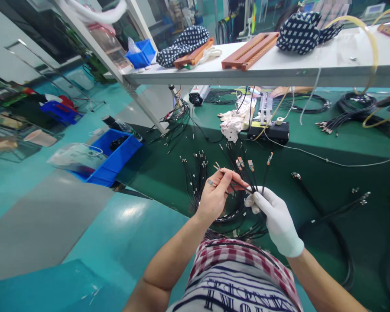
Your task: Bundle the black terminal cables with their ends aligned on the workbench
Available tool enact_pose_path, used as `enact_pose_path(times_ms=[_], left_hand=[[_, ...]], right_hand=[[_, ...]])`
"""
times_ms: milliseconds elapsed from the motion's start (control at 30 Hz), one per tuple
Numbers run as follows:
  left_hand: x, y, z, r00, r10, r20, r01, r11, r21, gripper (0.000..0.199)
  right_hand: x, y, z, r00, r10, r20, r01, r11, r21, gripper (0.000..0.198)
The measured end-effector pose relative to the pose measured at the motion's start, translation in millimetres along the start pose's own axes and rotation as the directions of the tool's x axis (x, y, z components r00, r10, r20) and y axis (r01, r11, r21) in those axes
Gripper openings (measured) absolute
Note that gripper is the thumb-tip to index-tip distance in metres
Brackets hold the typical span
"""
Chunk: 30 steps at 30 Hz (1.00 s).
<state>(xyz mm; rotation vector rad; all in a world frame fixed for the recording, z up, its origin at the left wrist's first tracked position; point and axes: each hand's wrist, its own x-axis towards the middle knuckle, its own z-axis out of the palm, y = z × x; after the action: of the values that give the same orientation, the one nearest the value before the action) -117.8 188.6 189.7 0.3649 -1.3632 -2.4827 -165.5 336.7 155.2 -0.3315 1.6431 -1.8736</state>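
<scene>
My bare left hand (pixel 216 195) is closed, thumb against fingers, on a thin black cable whose end with small metal terminals pokes out above the fingertips. Beside it my right hand (pixel 276 214), in a white glove, pinches several black cables (pixel 252 178) together. Their upper ends fan out and carry orange-and-silver connectors (pixel 240 163). Behind and below both hands, a coiled bundle of black cables (pixel 195 177) with bright tips lies on the green table (pixel 159 173). The lower lengths of the held cables are partly hidden by my hands.
A blue bin (pixel 112 158) with a plastic bag stands to the left. White work gloves (pixel 235 119) and a black device (pixel 269 132) lie ahead, where another person's hand (pixel 279 91) shows. A white shelf (pixel 201 77) crosses above. More cables (pixel 331 234) lie to the right.
</scene>
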Motion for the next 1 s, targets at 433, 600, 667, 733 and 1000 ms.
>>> enact_pose_path(times_ms=[433,600,667,733,1000], left_hand=[[-0.4,-8.7,1.5,0.998,0.011,0.054,-0.009,0.999,-0.044,0.043],[1.3,-2.0,1.7,0.995,-0.038,0.090,0.022,0.985,0.169,0.036],[1.9,4.3,4.8,0.989,-0.086,0.124,0.057,0.974,0.218,0.035],[2.6,10.9,7.4,0.979,-0.125,0.158,0.078,0.960,0.271,0.035],[8.7,11.1,4.9,0.971,0.074,0.229,-0.148,0.934,0.326,0.038]], right_hand=[[-7.5,7.9,5.5,0.999,-0.049,0.000,0.049,0.993,-0.106,0.034],[-14.0,2.4,2.4,0.966,-0.246,0.076,0.255,0.879,-0.403,0.024],[-14.6,-3.9,1.3,0.935,-0.327,0.138,0.344,0.738,-0.580,0.023],[-13.8,-9.1,0.0,0.906,-0.383,0.183,0.394,0.601,-0.695,0.026],[-6.2,-19.6,-15.4,0.829,-0.491,0.267,0.383,0.151,-0.911,0.035]])
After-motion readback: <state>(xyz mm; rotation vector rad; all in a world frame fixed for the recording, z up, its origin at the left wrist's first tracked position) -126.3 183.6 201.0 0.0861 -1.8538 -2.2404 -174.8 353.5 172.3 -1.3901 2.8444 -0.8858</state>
